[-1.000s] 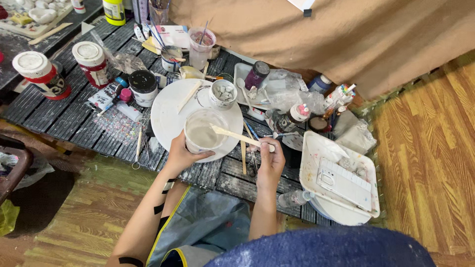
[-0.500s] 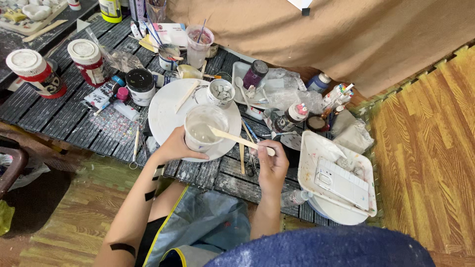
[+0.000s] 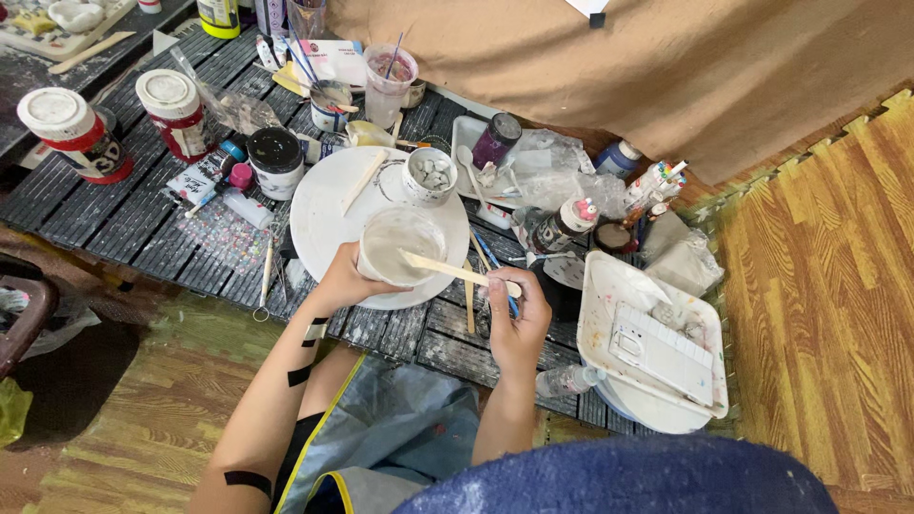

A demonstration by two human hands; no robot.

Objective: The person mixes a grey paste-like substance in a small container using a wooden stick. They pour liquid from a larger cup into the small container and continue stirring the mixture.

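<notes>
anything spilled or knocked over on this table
Nothing looks freshly spilled. The left hand steadies an upright clear cup of pale mix on the white plate, and the right hand holds a wooden stick in it. The dark slatted table is paint-smeared and crowded; jars stand upright.

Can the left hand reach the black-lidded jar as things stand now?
Probably not right away: the left hand grips the plastic cup. The black-lidded jar stands close, up to its left, with nothing between them, so the path itself looks free.

Translucent plastic cup (image 3: 400,246), pale wooden stick (image 3: 457,272), matt slatted tabletop (image 3: 114,214)
</notes>
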